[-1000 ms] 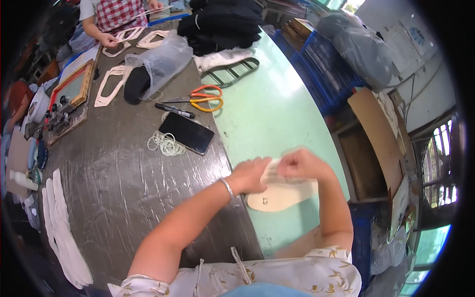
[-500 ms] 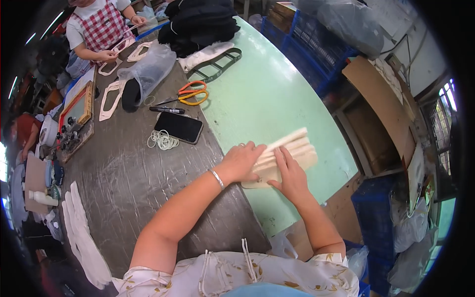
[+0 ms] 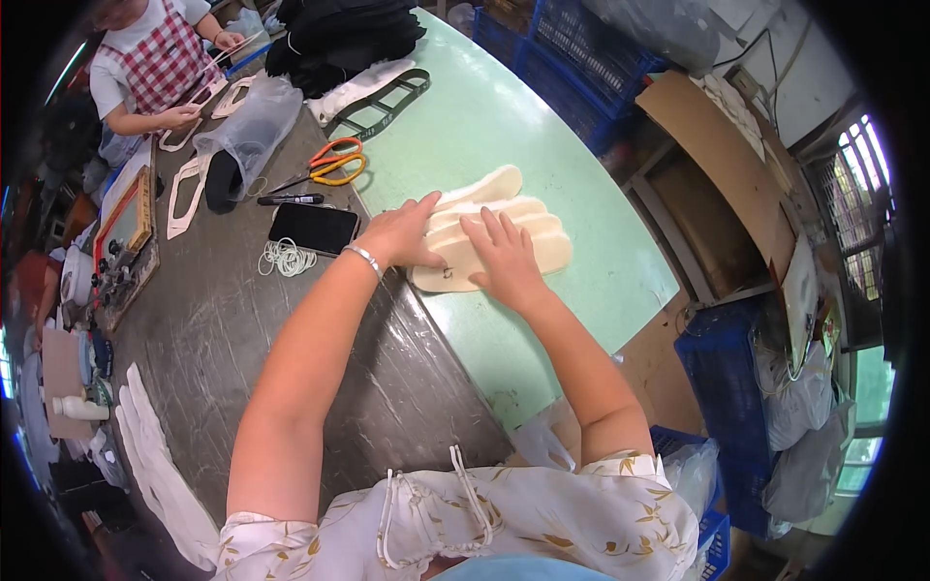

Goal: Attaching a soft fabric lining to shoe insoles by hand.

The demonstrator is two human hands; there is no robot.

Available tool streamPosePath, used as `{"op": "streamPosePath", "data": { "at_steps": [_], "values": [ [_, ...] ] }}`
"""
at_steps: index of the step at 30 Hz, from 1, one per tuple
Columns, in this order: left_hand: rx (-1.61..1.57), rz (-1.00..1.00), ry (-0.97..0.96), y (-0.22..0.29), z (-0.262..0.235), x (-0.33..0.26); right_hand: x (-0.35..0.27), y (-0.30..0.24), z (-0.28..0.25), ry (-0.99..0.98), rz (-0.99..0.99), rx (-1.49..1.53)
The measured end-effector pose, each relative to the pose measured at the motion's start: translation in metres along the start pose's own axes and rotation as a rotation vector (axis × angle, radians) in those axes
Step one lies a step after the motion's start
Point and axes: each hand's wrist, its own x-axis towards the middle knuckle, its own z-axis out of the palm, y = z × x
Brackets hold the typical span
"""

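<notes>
A pale green, smooth tabletop [image 3: 591,261] lies beneath the fingers, meeting a dark brown, plastic-covered work surface [image 3: 262,358] to their left. The overlapping row of cream, fuzzy, sole-shaped insoles [image 3: 549,254] lies directly under the fingers, fanned out on the green side. The left hand [image 3: 407,234] rests across their left ends, thumb spread wide from the fingers; the right hand [image 3: 509,259] lies on top of them, fingers parted and laid nearly flat. Just left of the left fingers are a black, rectangular phone [image 3: 312,229] and a bunch of thin white loops [image 3: 285,258]. Farther beyond these fingers come a black marker pen [image 3: 291,199], then metal scissors with orange and yellow handles [image 3: 339,165], a dark, sole-shaped, slotted frame [image 3: 389,105] and, farthest, heaped black cloth [image 3: 339,46].
</notes>
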Motion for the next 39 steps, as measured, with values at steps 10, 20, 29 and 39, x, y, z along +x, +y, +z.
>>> {"op": "streamPosePath", "data": {
  "at_steps": [10,20,29,39],
  "values": [
    [0.056,-0.055,0.395,-0.017,0.018,-0.006,0.003,0.006,0.013,0.115,-0.059,-0.025],
    [-0.167,-0.258,0.911,-0.050,0.073,-0.326,-0.050,-0.004,0.044,0.287,-0.241,0.303],
    [0.145,-1.081,1.208,-0.051,0.172,-0.617,-0.110,-0.047,0.032,0.130,-0.163,0.545],
    [-0.425,-1.547,1.403,-0.125,0.219,-0.738,-0.111,-0.250,0.013,-0.086,-0.559,0.589]
  ]
}}
